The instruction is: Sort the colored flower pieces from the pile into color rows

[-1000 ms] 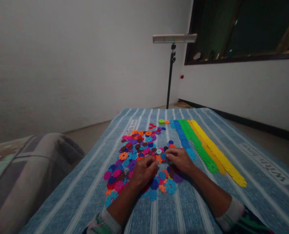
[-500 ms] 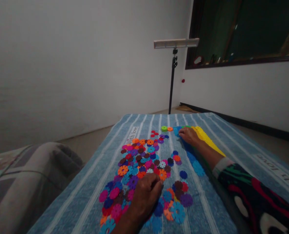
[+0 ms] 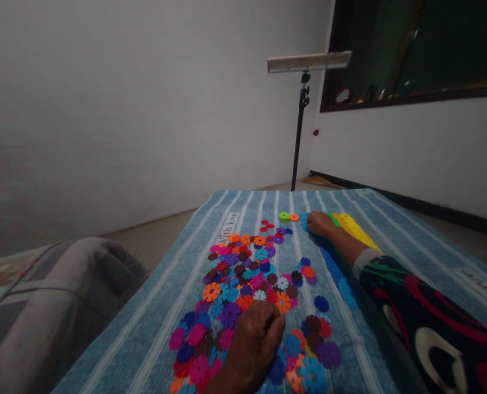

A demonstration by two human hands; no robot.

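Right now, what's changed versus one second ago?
The right hand moved from the mixed discs, forward and right, to the far end of the blue row. Any grip or release is hidden. Left hand stayed at the mixed discs; green disc stayed put.

Insides of both hands (image 3: 258, 339) hidden; yellow row (image 3: 355, 229) partly behind right sleeve (image 3: 428, 328); window (image 3: 440, 49) cut off.

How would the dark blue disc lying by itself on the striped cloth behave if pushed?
The dark blue disc looks thin, so it's probably light. Lying flat, it should slide rather than roll on the striped cloth.
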